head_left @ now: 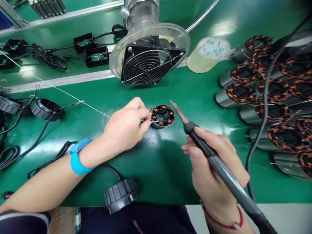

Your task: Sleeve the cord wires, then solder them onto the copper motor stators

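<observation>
My right hand (pixel 216 162) grips a soldering iron (pixel 211 152), its tip pointing up and left, just right of a motor stator (pixel 162 116) and apart from it. The stator stands on the green bench with copper windings showing round its top ring. At its left rim, my left hand (pixel 129 124) is closed in a pinch on thin solder wire (pixel 96 111), which runs off to the upper left. Fine wire ends show between those fingertips and the stator; exactly where they touch is hard to see. A blue strap (pixel 79 157) circles my left wrist.
A fume extractor (pixel 148 56) with a fan grille hangs behind the stator. Rows of stators (pixel 274 107) stand at right, with the iron's cable (pixel 265 101) across them. A tape roll (pixel 207 54), black caps (pixel 121 194) and cables (pixel 4 154) lie around.
</observation>
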### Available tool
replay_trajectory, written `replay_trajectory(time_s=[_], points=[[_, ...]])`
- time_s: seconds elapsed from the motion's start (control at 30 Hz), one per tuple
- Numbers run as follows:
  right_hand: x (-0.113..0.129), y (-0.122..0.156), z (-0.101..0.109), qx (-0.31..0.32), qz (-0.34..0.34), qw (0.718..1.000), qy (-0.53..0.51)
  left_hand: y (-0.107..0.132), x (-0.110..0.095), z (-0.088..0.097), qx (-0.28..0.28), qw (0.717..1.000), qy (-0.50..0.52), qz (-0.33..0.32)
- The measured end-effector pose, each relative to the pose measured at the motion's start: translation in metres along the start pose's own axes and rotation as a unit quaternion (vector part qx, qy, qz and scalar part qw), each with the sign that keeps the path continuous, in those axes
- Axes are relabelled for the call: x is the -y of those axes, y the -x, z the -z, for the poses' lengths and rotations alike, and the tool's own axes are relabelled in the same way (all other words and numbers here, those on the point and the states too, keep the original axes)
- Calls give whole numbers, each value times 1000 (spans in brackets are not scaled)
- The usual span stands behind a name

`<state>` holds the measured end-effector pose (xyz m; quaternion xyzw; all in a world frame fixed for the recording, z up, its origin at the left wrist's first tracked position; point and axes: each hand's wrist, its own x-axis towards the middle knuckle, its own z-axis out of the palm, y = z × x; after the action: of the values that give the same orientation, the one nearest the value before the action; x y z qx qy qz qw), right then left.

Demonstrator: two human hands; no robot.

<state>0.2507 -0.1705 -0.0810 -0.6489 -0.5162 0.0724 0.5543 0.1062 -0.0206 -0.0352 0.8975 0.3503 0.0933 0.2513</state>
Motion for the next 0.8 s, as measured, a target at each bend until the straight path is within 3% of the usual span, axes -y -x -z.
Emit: replay_trajectory(time_s=[0.17,0.4,0.8], points=[[-8,15,-4,-62,46,997,-24,2,-2,-1,-9,1000,-2,-6],[-7,16,-4,-103,22,994,-3,2,-4,-1,-8,1000,-8,-10],[-4,17,-8,-96,-30,994,-31,5,-9,-5,-23,999,-30,-9]])
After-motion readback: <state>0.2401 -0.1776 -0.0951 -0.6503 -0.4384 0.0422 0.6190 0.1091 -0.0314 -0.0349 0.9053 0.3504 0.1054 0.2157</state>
